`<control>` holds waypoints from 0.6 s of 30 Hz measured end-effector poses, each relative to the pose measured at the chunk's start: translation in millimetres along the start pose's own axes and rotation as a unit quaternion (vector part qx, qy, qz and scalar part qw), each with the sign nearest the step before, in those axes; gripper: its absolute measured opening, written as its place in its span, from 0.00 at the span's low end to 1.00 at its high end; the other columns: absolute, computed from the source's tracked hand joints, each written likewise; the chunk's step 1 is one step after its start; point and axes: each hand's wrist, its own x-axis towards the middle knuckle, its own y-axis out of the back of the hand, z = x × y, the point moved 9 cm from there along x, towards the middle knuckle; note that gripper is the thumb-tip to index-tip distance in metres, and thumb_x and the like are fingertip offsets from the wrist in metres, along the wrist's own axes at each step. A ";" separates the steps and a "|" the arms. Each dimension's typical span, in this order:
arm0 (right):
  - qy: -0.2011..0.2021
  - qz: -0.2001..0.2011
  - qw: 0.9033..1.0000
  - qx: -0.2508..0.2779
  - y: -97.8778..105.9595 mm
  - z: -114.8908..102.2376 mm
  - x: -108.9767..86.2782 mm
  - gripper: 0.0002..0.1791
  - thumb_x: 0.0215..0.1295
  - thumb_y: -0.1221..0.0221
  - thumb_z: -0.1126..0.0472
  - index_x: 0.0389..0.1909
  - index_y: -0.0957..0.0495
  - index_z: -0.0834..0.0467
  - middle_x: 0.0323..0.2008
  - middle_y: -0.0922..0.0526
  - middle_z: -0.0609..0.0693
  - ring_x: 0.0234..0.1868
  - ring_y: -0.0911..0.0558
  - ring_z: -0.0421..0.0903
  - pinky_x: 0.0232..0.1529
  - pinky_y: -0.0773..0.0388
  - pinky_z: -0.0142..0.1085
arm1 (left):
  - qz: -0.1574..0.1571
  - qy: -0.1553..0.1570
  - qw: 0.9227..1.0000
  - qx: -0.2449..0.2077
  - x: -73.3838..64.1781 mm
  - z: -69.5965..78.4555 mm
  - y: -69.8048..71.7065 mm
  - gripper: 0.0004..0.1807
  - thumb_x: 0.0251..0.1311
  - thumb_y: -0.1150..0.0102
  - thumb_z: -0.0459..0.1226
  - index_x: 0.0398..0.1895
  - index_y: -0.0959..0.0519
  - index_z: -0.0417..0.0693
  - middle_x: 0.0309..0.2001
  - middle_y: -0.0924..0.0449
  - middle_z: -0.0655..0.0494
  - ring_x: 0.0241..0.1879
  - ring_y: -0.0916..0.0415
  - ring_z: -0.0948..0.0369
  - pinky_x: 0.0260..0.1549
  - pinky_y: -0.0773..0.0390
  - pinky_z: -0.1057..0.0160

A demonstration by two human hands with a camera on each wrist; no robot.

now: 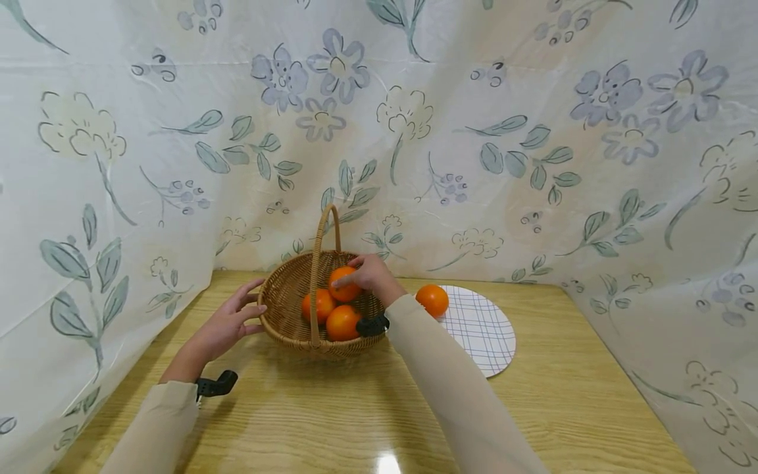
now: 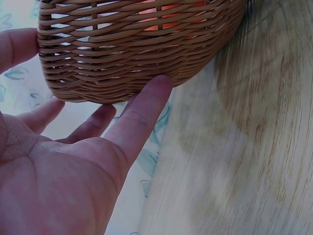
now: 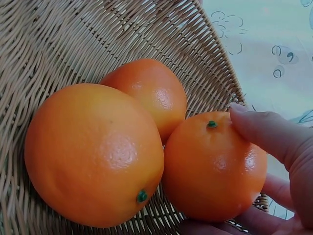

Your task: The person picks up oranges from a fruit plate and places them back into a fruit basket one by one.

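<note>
While the right hand (image 1: 370, 275) grips a glossy, green-stemmed orange (image 3: 212, 169), flat left fingers (image 2: 142, 110) touch the basket (image 2: 127, 54).

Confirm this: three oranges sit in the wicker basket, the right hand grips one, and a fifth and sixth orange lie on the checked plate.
Not quite. The head view shows only one orange on the checked plate. The rest stands: three in the wicker basket, the right hand gripping one.

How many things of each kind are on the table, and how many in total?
Oranges: 4, three in the basket, the right hand gripping the top orange, and one on the plate.
Wicker basket: 1, touched by the left hand.
Checked plate: 1.
Total: 6.
</note>
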 end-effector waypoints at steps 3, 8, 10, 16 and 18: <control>0.005 0.002 1.000 -0.008 1.8 -0.8 -1.4 0.37 0.50 0.20 0.52 0.61 0.20 0.58 0.61 0.21 0.57 0.52 0.21 0.53 0.53 0.19 0.45 | 0.000 0.001 1.000 0.001 -0.5 0.4 -0.2 0.40 0.79 0.51 0.41 0.84 0.61 0.53 0.76 0.57 0.28 0.73 0.48 0.28 0.54 0.16 0.59; 0.006 0.007 1.000 -0.028 9.6 -1.1 -1.8 0.35 0.52 0.21 0.51 0.60 0.19 0.58 0.62 0.21 0.57 0.52 0.22 0.53 0.52 0.19 0.42 | 0.004 -0.002 1.000 0.000 0.0 1.9 -1.3 0.40 0.79 0.51 0.40 0.84 0.61 0.52 0.76 0.56 0.28 0.74 0.49 0.28 0.53 0.16 0.61; 0.009 0.007 1.000 -0.029 12.3 -1.6 -1.5 0.35 0.52 0.22 0.50 0.60 0.19 0.59 0.61 0.21 0.57 0.51 0.22 0.53 0.51 0.19 0.42 | 0.006 -0.002 1.000 0.000 0.3 2.4 -1.7 0.40 0.79 0.51 0.40 0.84 0.61 0.52 0.76 0.56 0.28 0.73 0.48 0.28 0.53 0.16 0.62; 0.030 -0.005 0.999 -0.015 17.7 -4.4 -2.0 0.36 0.53 0.22 0.50 0.62 0.20 0.62 0.59 0.19 0.57 0.52 0.22 0.52 0.53 0.20 0.43 | 0.013 0.001 1.000 0.000 2.2 3.0 -3.5 0.40 0.79 0.51 0.40 0.84 0.60 0.51 0.76 0.55 0.28 0.73 0.48 0.29 0.53 0.16 0.61; 0.034 -0.011 0.999 -0.004 19.4 -4.2 -3.6 0.37 0.53 0.22 0.50 0.62 0.20 0.61 0.58 0.19 0.56 0.52 0.22 0.53 0.54 0.19 0.43 | 0.014 0.003 1.000 0.001 2.7 2.7 -4.3 0.40 0.79 0.52 0.39 0.84 0.60 0.51 0.76 0.56 0.28 0.73 0.48 0.29 0.53 0.16 0.61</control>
